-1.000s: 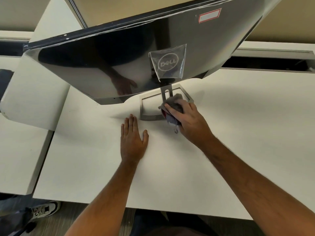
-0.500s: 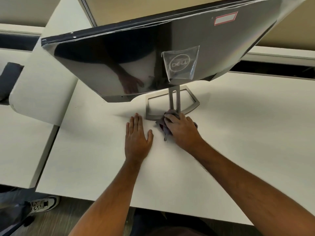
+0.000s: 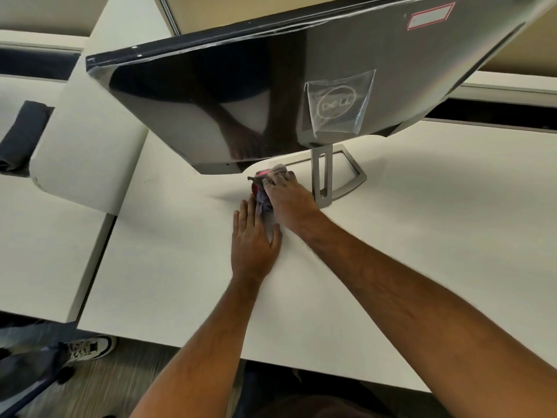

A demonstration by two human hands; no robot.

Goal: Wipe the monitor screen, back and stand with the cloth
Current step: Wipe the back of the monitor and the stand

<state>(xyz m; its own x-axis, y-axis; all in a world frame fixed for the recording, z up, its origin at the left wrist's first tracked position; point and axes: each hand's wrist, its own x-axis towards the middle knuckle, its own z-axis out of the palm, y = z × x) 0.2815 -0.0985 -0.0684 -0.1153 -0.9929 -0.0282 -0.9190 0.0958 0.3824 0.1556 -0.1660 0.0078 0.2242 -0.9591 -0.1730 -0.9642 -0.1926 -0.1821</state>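
The monitor [image 3: 241, 95] stands with its glossy grey back toward me, a logo under plastic film near its middle. Its grey stand [image 3: 355, 173] is an upright post on an open rectangular base frame. My right hand [image 3: 289, 197] grips a bunched grey and red cloth [image 3: 261, 191] and presses it on the left side of the base frame, just below the monitor's lower edge. My left hand [image 3: 253, 239] lies flat on the white desk [image 3: 422, 236], fingers straight, right beside the cloth.
A second white desk [image 3: 45, 251] adjoins on the left, with a rounded white panel [image 3: 87, 146] above it. A dark folded item [image 3: 21, 134] lies far left. A shoe [image 3: 87, 348] and a dark chair part show on the floor below.
My right hand has slid the cloth leftward from the stand's post to the left side of the base. The left hand has stayed flat on the desk. The view has shifted.
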